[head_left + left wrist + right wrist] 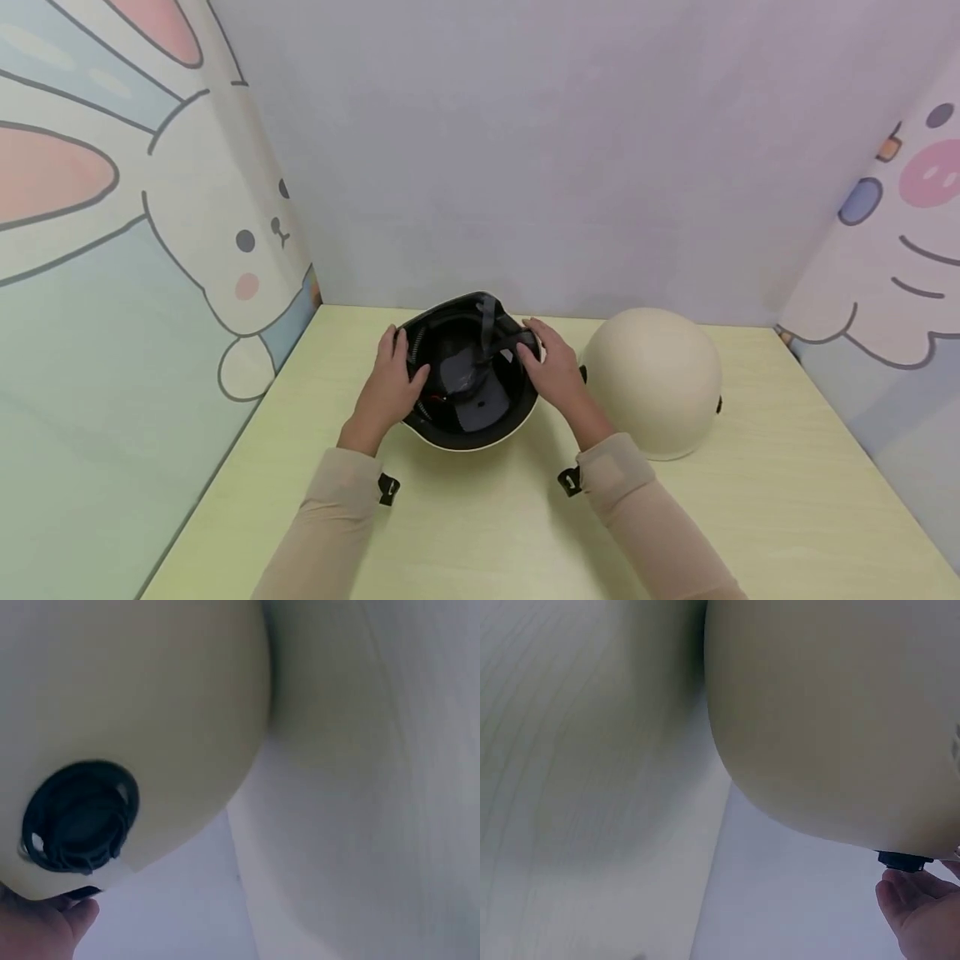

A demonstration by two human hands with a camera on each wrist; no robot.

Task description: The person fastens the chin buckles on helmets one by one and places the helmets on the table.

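A cream helmet lies upside down on the table, its black lining and inner straps facing up. My left hand grips the left rim, with the thumb over the inside edge. On the opposite side, my right hand holds the right rim at a black strap or pad piece. The left wrist view shows the smooth outer shell with a round black fitting. In the right wrist view a small black piece shows at the shell's edge above the fingertips.
Close to my right forearm, a second cream helmet sits dome up, with small black fittings at its sides. The pale yellow table ends at a plain light wall behind. Cartoon-printed walls stand at both sides.
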